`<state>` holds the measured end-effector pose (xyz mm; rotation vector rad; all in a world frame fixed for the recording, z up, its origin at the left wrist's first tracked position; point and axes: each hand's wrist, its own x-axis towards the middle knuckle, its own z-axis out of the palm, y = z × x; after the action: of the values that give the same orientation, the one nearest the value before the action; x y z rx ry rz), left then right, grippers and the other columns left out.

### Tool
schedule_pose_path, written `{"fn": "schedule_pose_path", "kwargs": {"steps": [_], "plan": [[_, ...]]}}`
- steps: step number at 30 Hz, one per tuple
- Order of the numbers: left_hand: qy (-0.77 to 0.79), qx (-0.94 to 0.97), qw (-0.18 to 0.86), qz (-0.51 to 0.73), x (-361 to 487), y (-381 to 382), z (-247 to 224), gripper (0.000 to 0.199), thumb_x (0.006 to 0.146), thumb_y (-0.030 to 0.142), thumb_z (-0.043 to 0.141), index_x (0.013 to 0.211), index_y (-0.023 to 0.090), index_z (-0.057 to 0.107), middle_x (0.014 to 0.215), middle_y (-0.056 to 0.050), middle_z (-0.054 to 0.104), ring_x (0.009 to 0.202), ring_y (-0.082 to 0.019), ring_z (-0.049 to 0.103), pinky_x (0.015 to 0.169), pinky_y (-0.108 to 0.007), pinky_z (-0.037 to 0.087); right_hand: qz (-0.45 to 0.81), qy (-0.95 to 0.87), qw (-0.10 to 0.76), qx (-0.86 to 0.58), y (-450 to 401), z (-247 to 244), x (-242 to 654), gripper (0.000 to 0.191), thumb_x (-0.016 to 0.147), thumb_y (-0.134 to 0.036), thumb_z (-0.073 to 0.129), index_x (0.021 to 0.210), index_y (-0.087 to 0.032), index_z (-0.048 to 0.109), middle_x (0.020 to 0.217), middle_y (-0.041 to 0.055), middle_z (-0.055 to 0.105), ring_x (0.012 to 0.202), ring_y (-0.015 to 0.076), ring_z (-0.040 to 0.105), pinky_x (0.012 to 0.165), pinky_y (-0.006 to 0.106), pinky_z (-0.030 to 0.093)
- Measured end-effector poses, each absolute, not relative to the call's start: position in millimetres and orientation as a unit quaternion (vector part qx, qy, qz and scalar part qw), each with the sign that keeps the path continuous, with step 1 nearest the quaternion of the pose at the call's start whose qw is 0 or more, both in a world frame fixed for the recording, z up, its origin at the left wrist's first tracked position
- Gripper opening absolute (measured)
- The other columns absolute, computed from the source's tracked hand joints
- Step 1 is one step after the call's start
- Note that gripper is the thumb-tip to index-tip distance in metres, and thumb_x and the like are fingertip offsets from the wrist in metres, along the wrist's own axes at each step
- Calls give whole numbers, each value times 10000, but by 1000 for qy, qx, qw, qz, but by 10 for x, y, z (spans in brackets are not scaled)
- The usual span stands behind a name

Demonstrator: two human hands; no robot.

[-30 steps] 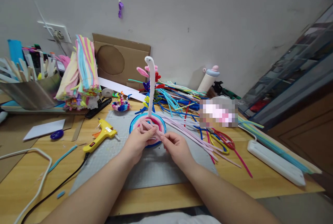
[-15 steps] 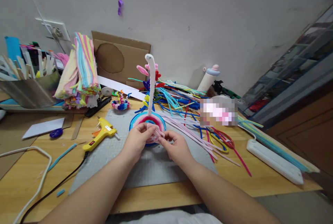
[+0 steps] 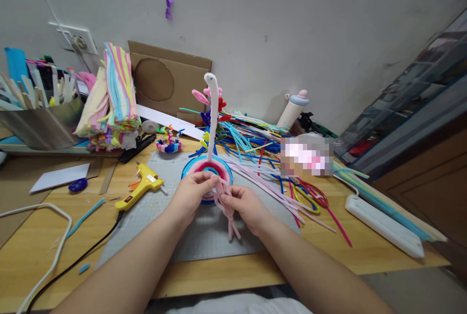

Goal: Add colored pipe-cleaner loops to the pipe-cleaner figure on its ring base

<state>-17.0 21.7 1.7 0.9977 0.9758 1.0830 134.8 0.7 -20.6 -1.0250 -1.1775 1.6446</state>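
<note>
Pale pink pipe cleaners [image 3: 229,213] hang in a folded, twisted bunch between my two hands, their loose ends pointing down. The fingers of my left hand [image 3: 195,195] pinch the top of the bunch. My right hand [image 3: 245,206] grips its right side lower down. Just behind my hands, on a grey mat [image 3: 193,243], lies a round coiled base [image 3: 189,164] in blue, white, pink and red, partly covered by my fingers. A white fuzzy stem [image 3: 213,122] with a bent top rises upright from it.
A yellow glue gun [image 3: 140,187] lies to the left, its black cord running forward. Loose pink pipe cleaners [image 3: 268,185] and red-handled scissors [image 3: 314,193] lie to the right, near a white power strip [image 3: 385,226]. Bundled pipe cleaners [image 3: 122,88] and a metal bin [image 3: 44,124] stand at back left.
The pink bunch has turned so that its loose ends now hang below my hands. My right hand has shifted slightly down along it.
</note>
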Motion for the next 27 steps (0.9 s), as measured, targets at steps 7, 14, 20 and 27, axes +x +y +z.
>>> {"fn": "schedule_pose_path", "kwargs": {"steps": [7,14,20,27], "plan": [[303,391,764,415,-192,209,84,250,685,366,683,649,127,618,598,-46,638,544,-136,568,560,-253,429,686,-477,405,-372,-31,-170,1330,235,692,-339,685,689,-128,582,609,-16,556,521,79,451,517,209,314],[395,436,665,459,-176,221,-2,194,712,329,675,688,161,581,646,-6,643,567,-113,559,569,-235,415,550,-552,492,-389,-43,-194,1297,190,747,-306,628,872,-173,578,780,1,601,696,126,536,652,240,398],[395,474,644,451,-133,177,15,197,734,352,645,715,159,606,665,-7,641,591,-109,550,588,-232,415,516,-584,465,-420,-68,-146,1320,185,802,-319,559,719,-156,586,650,-11,539,610,109,463,576,221,357],[403,504,605,467,-111,142,88,206,694,355,671,705,153,637,707,-31,668,653,-146,589,643,-265,454,549,-531,484,-427,-90,-115,1322,183,751,-338,610,741,-164,555,661,-16,525,610,106,449,572,218,357]]}}
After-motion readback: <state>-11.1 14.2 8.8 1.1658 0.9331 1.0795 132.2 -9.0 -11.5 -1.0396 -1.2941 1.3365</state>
